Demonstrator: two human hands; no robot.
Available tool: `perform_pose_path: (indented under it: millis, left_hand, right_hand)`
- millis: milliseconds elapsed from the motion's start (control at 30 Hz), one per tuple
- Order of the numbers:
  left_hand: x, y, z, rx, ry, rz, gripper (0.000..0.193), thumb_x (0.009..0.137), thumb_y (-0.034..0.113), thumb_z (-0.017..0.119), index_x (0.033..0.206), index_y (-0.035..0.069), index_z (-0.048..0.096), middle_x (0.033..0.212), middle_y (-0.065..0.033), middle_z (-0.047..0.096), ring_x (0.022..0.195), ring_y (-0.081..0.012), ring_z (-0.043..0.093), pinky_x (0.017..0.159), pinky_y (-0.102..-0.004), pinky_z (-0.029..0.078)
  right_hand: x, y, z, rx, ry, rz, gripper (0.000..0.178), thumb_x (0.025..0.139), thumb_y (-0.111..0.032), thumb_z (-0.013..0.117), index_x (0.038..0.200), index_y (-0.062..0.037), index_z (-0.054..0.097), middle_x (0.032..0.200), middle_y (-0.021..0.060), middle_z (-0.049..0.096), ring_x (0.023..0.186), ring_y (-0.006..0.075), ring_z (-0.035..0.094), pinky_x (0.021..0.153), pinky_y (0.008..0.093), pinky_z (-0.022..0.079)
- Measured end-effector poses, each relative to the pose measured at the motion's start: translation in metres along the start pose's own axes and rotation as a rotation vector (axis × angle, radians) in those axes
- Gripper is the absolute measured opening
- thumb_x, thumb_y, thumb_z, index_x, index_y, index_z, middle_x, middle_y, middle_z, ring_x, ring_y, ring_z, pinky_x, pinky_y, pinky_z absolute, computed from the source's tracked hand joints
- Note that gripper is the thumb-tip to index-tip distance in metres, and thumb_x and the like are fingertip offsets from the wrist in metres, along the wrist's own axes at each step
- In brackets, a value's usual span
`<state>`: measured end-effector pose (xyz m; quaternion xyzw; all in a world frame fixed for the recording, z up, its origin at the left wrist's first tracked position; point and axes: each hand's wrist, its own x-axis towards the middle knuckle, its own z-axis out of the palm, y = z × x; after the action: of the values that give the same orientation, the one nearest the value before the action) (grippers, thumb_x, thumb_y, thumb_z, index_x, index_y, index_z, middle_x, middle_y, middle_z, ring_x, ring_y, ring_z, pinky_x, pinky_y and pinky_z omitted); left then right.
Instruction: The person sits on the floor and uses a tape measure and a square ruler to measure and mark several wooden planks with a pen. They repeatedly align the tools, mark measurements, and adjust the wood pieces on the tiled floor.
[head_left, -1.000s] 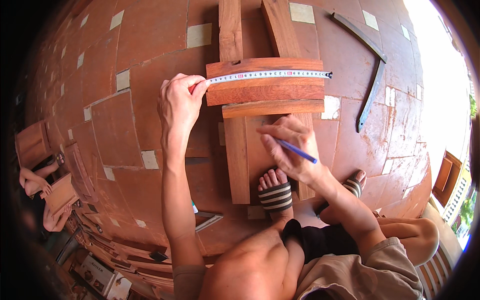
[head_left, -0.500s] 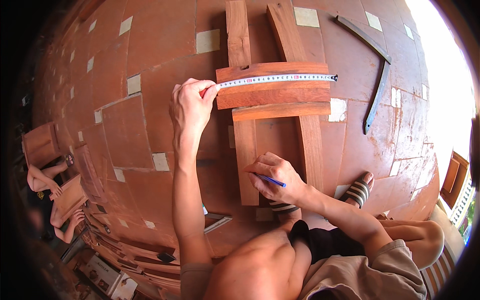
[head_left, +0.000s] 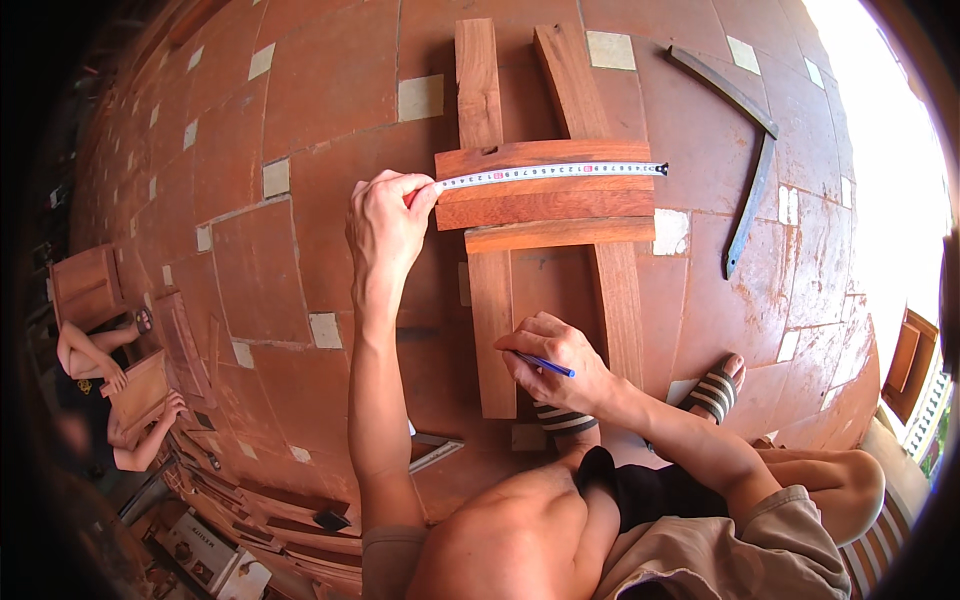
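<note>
My left hand (head_left: 390, 215) pinches the near end of a white tape measure (head_left: 540, 175) at the left edge of some short reddish wooden boards (head_left: 545, 207). The tape lies stretched across these boards, its dark end piece (head_left: 660, 169) sticking out just past their right edge. Side by side, the boards rest crosswise on two long wooden beams (head_left: 492, 335). Closed around a blue pen (head_left: 545, 363), my right hand (head_left: 555, 365) hovers over the gap and the left beam, below the boards. The pen's tip is hidden by the fingers.
A dark metal folding square or hinged bar (head_left: 770, 130) lies on the tiled floor to the right. At far left another person's hands (head_left: 115, 380) hold a wooden panel (head_left: 140, 390). Stacked planks (head_left: 290, 520) lie at the lower left. A metal angle piece (head_left: 437, 452) sits beside my left forearm.
The view has shifted slightly, so boards and beams appear a little lower. Both hands keep their grips, with the tape still across the boards.
</note>
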<state>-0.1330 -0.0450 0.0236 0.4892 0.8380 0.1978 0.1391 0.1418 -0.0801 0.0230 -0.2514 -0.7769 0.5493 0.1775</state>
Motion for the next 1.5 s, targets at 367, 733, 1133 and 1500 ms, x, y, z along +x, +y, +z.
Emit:
perform_pose_path:
  millis: [367, 733, 1133, 1500]
  left_hand:
    - [0.000, 0.000, 0.000, 0.001, -0.003, 0.015, 0.015, 0.088, 0.024, 0.081, 0.097, 0.012, 0.082, 0.095, -0.0088, 0.074, 0.088, -0.0339, 0.065, 0.083, -0.0463, 0.054]
    - [0.001, -0.008, 0.004, 0.001, 0.057, 0.094, 0.017, 0.088, 0.024, 0.082, 0.096, 0.009, 0.082, 0.085, -0.0111, 0.072, 0.075, -0.0288, 0.068, 0.074, -0.0404, 0.053]
    - [-0.001, -0.009, 0.005, 0.012, 0.059, 0.092, 0.017, 0.089, 0.025, 0.080, 0.097, 0.011, 0.082, 0.089, -0.0098, 0.073, 0.083, -0.0312, 0.067, 0.089, -0.0441, 0.049]
    - [-0.001, -0.007, 0.003, 0.013, 0.067, 0.086, 0.018, 0.089, 0.027, 0.080, 0.096, 0.010, 0.082, 0.090, -0.0098, 0.074, 0.082, -0.0318, 0.066, 0.084, -0.0433, 0.051]
  right_hand:
    - [-0.004, 0.003, -0.005, 0.005, 0.027, -0.012, 0.019, 0.086, -0.001, 0.072, 0.104, 0.0000, 0.075, 0.088, 0.0151, 0.071, 0.084, 0.0342, 0.067, 0.076, 0.0431, 0.057]
    - [0.085, 0.001, -0.052, -0.024, 0.406, 0.073, 0.017, 0.089, -0.009, 0.069, 0.100, -0.0002, 0.077, 0.087, 0.0180, 0.074, 0.080, 0.0301, 0.074, 0.076, 0.0396, 0.059]
    - [0.126, 0.030, -0.057, 0.146, 0.478, 0.245, 0.026, 0.093, -0.017, 0.069, 0.101, 0.0062, 0.075, 0.081, 0.0156, 0.076, 0.075, 0.0203, 0.072, 0.074, 0.0348, 0.058]
    - [0.127, 0.039, -0.062, 0.184, 0.485, 0.309, 0.025, 0.092, -0.017, 0.069, 0.101, 0.0047, 0.077, 0.084, 0.0139, 0.076, 0.080, 0.0176, 0.070, 0.078, 0.0338, 0.056]
